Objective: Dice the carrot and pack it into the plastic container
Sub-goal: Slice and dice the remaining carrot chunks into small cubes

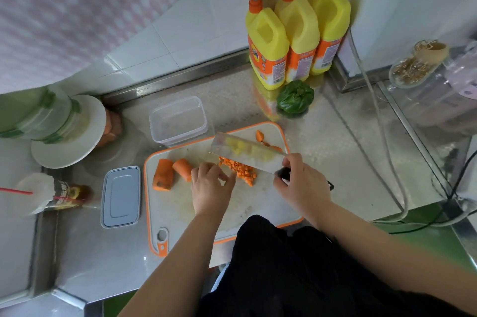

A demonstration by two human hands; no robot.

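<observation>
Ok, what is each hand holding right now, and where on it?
The right hand has its grip on the knife at the black handle. The left hand holds nothing, fingertips by the diced carrot.

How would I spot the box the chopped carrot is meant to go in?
Find the orange-rimmed cutting board on the steel counter. Just beyond its far edge stands the plastic container: clear, rectangular, open-topped and with nothing in it. Its grey lid lies flat left of the board, so pick the deep see-through one.
</observation>
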